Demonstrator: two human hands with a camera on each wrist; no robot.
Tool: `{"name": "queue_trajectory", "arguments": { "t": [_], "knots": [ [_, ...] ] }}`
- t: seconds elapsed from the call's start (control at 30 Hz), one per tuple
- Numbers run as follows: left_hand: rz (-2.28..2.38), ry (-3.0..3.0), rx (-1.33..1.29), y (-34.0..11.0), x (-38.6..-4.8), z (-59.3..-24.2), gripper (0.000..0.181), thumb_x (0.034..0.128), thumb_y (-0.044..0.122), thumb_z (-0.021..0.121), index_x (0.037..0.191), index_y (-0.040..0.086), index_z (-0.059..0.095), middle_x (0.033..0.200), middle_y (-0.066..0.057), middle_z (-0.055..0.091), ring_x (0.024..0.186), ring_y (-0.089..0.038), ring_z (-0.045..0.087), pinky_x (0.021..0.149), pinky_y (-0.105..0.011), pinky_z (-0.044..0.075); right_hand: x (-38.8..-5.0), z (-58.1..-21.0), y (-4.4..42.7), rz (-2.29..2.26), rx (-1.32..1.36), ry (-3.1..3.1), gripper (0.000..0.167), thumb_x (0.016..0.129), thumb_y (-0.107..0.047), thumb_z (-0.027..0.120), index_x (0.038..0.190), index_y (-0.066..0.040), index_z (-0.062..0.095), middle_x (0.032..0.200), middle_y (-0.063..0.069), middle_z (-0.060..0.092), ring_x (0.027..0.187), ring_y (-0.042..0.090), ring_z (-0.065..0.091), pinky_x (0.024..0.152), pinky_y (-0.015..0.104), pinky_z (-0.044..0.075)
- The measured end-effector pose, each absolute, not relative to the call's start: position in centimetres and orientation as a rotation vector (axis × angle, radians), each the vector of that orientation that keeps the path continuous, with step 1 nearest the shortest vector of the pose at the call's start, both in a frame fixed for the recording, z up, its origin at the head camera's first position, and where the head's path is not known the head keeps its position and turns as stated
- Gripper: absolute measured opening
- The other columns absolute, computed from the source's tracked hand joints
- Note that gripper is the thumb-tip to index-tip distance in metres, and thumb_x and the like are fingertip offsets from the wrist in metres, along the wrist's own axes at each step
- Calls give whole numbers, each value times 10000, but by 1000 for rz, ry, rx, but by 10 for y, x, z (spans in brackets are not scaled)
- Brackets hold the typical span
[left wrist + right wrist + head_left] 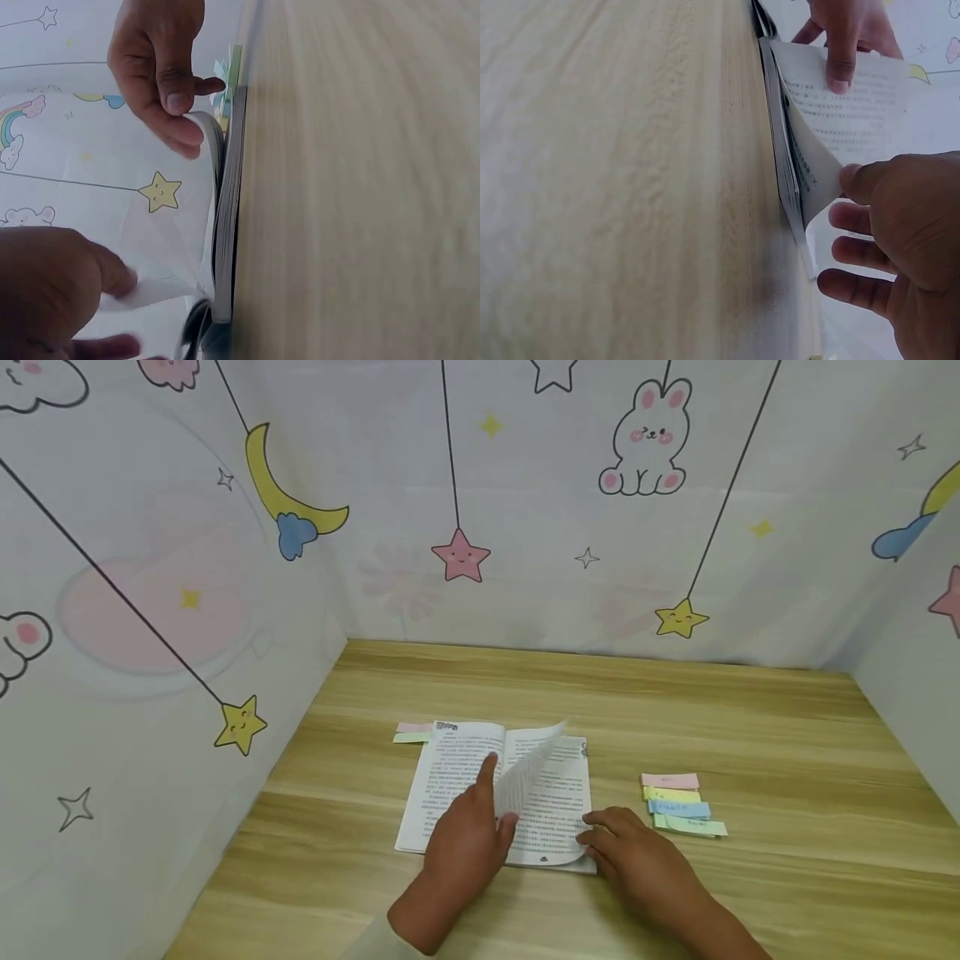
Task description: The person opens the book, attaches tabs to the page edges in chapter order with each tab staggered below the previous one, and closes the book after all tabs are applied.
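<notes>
Inspecting the printed book (pixel 450 793), I find it spread face up on the wood-grain table (pixel 787 877), directly before me. My left hand (pixel 467 832) pinches a raised leaf (pixel 528 772) between thumb and fingers near its near edge; that leaf stands clear of the right half and curves as it rises. My right hand (pixel 648 864) grasps the near right corner of the pages between thumb and fingers, and the paper bows upward there. Handling assessment: the single leaf I judge very light, limp and easily creased or torn, while the block beneath appears stiffer and springy, likely to push back when bent. Printed paper may slip if held loosely, so the outer right edge, taken lightly between thumb and forefinger, seems the sound hold; the spine side should serve for steadying only. Pink and green tabs (pixel 414 732) project past the book's far left edge; these look thin, and I advise against gripping there. Right of the book, apart from it, lie staggered paper strips (pixel 682 808) in pink, yellow, blue and green, their writing too small to read.
</notes>
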State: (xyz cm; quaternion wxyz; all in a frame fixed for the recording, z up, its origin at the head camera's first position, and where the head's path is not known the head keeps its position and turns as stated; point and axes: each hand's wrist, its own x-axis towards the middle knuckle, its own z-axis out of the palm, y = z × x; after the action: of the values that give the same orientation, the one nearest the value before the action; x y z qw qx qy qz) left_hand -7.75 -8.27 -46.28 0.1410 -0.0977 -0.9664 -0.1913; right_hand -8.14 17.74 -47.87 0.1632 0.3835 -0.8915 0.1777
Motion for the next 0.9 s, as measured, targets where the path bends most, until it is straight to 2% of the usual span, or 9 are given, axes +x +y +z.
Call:
{"name": "queue_trajectory", "arguments": {
  "t": [0.03,0.13,0.27,0.37,0.47,0.57,0.7,0.8,0.9],
  "knots": [
    [-528,-2749,-259,-85,-78,-464,926,859,246,831,1576,42,281,1109,-188,659,857,-305,680,586,-418,566,-81,-480,177,502,1101,-2544,250,816,-87,839,1042,-150,753,1199,28,664,1143,211,607,848,380,580],
    [-384,-2644,-215,-91,-79,-466,964,780,147,848,1577,46,314,1296,-265,547,1089,-411,622,809,-520,576,-80,-481,177,500,1126,-2548,254,808,-50,829,1040,-114,747,1166,22,675,1117,200,622,876,376,577],
    [-166,-2667,-205,-98,-79,-467,781,787,68,776,1512,155,499,1477,-285,411,1418,-506,336,1100,-710,314,-79,-480,175,502,1132,-2585,229,824,-26,800,1029,-103,737,1141,6,691,1097,185,641,902,377,573],
    [-103,-2754,-338,-101,-78,-466,582,807,9,758,1350,198,668,1498,-228,454,1472,-470,286,1169,-669,238,-78,-480,174,506,1125,-2622,204,828,-31,795,1003,-126,748,1140,-6,698,1094,185,648,906,383,570],
    [-123,-2820,-585,-102,-76,-465,418,805,-19,766,1173,180,749,1405,-116,587,1433,-370,410,1197,-518,302,-78,-480,173,505,1122,-2642,191,828,-48,805,986,-146,762,1150,-11,696,1093,186,648,902,384,571],
    [-170,-2861,-782,-101,-73,-466,312,833,3,750,1098,167,755,1285,-29,664,1366,-295,503,1171,-419,367,-79,-479,172,497,1117,-2658,177,831,-62,812,977,-151,767,1151,-15,691,1092,182,639,900,380,569],
    [-233,-2937,-816,-98,-71,-468,212,921,193,737,1132,180,739,1277,-11,649,1378,-294,481,1164,-452,370,-80,-479,171,470,1086,-2692,151,846,-85,807,967,-158,753,1146,-27,692,1106,163,625,919,359,561],
    [-268,-2985,-787,-96,-71,-467,300,905,349,780,1160,197,733,1312,-14,625,1399,-307,449,1160,-497,362,-81,-480,171,465,1053,-2705,147,841,-79,799,935,-170,732,1115,-44,696,1089,144,629,914,341,561],
    [-284,-3028,-779,-96,-69,-467,354,869,384,816,1167,211,734,1327,-14,610,1405,-313,437,1155,-519,363,-79,-481,170,494,1050,-2693,188,803,-44,798,878,-187,704,1069,-56,696,1042,134,635,872,331,571]
  ]
}}
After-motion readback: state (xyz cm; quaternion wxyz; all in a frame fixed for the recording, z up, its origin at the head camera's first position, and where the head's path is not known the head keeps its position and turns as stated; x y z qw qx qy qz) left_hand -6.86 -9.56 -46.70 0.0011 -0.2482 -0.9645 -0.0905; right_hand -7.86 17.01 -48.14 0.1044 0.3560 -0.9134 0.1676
